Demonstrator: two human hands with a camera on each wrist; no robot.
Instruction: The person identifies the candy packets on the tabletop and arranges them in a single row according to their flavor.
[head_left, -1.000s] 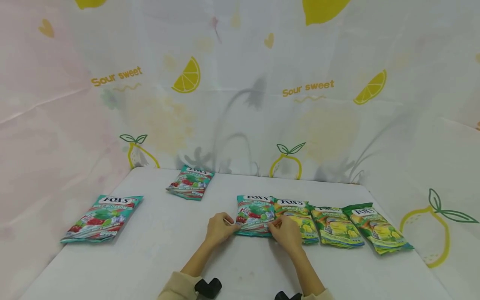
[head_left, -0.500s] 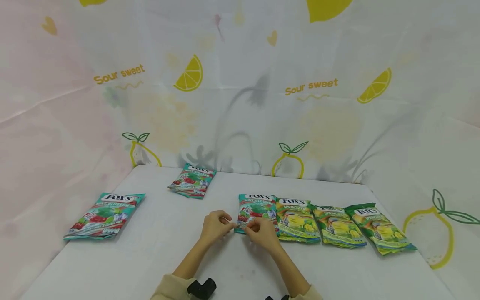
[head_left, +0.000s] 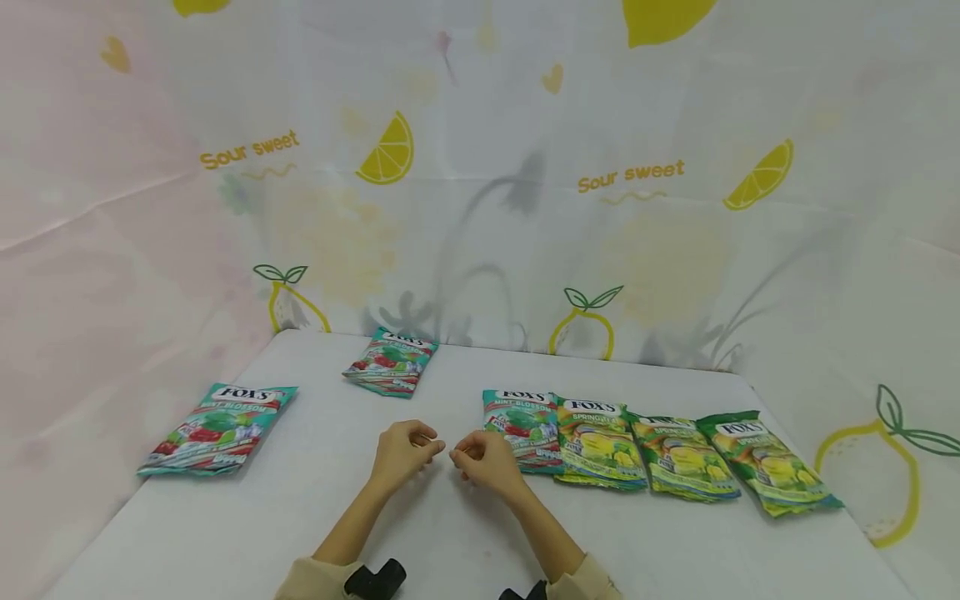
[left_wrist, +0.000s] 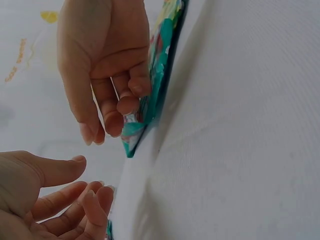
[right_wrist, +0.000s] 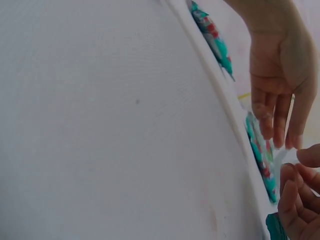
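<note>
Both hands hover over the table with nothing between their fingers, fingertips facing and a small gap between them. My left hand (head_left: 405, 454) has loosely bent fingers; in the left wrist view its thumb stands apart from the fingers. Just to its right is my right hand (head_left: 487, 467), also with relaxed, bent fingers. Nearest the right hand, behind it, lies a teal Fox's Mint Blossom candy bag (head_left: 525, 433), partly covered by that hand. Its right edge meets a yellow-green Fox's candy bag (head_left: 600, 442).
Two further yellow-green candy bags (head_left: 684, 458) (head_left: 768, 462) continue the row rightward. One teal candy bag (head_left: 393, 364) lies at the table's back, another teal bag (head_left: 219, 429) at the left. A lemon-print cloth (head_left: 480, 208) hangs behind the white table (head_left: 450, 550).
The right hand has left the teal bag's lower right corner and moved left past its lower left corner. The left hand has drawn back leftward. The bags look unmoved on the table.
</note>
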